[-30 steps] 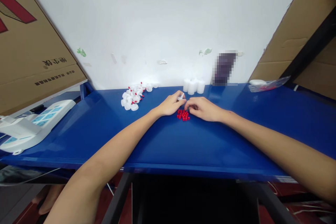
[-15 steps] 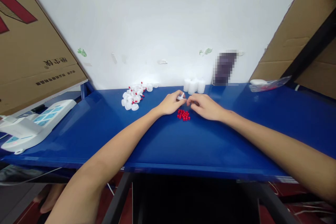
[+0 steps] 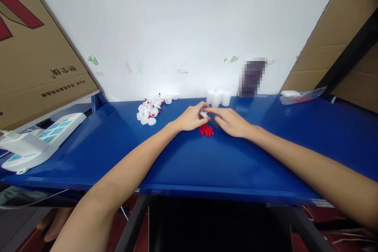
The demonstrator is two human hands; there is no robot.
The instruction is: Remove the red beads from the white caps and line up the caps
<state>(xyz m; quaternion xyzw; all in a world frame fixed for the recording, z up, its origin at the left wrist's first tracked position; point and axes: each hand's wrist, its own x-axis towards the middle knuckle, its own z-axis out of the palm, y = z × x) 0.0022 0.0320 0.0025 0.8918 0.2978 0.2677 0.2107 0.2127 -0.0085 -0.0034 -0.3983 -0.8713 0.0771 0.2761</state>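
My left hand point(image 3: 190, 118) and my right hand point(image 3: 229, 121) meet fingertip to fingertip over the blue table point(image 3: 177, 153), just behind a small heap of red caps point(image 3: 206, 130). My left hand's fingers are closed round a small white plastic piece point(image 3: 203, 114). My right hand's fingertips touch that same piece in a pinch; whether they hold a red cap is hidden. A pile of white pieces with red caps fitted point(image 3: 150, 108) lies to the left of my left hand. A cluster of plain white pieces point(image 3: 218, 97) stands by the wall behind my hands.
A white weighing scale point(image 3: 35, 139) sits at the table's left end. Large cardboard boxes point(image 3: 35, 47) lean at the left and at the right point(image 3: 333, 35). A clear plastic bag point(image 3: 301, 95) lies at the back right. A blurred dark object point(image 3: 252, 76) stands against the white wall.
My right hand has lifted from the red caps and moved left to meet my left hand's fingertips. The white piece in my left hand now lies flatter between the fingers.
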